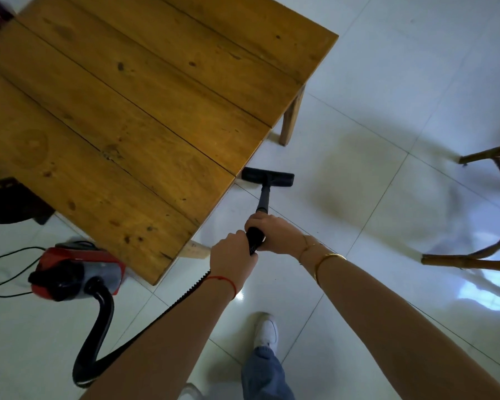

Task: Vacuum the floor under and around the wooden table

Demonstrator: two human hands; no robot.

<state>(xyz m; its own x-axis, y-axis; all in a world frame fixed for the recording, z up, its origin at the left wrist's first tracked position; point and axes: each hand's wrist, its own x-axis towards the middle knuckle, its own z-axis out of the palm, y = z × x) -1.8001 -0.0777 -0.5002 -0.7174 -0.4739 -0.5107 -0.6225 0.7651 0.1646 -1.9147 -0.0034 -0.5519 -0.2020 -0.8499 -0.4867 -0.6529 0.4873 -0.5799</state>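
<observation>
White floor (358, 82); both hands (234, 252) clasp wand (262, 197).

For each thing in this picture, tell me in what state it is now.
vacuum head: flat on floor, beside table edge
wand: tilted, held by both hands
left hand: grips wand
right hand: grips wand
hose: looped on floor
canister: standing by table corner

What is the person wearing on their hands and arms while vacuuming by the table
Both forearms are bare, with no sleeves in view, and the hands wear no gloves. The left hand has a thin red string bracelet at the wrist. The right hand has a fine gold chain bracelet at the wrist and a plain gold bangle just behind it.
</observation>
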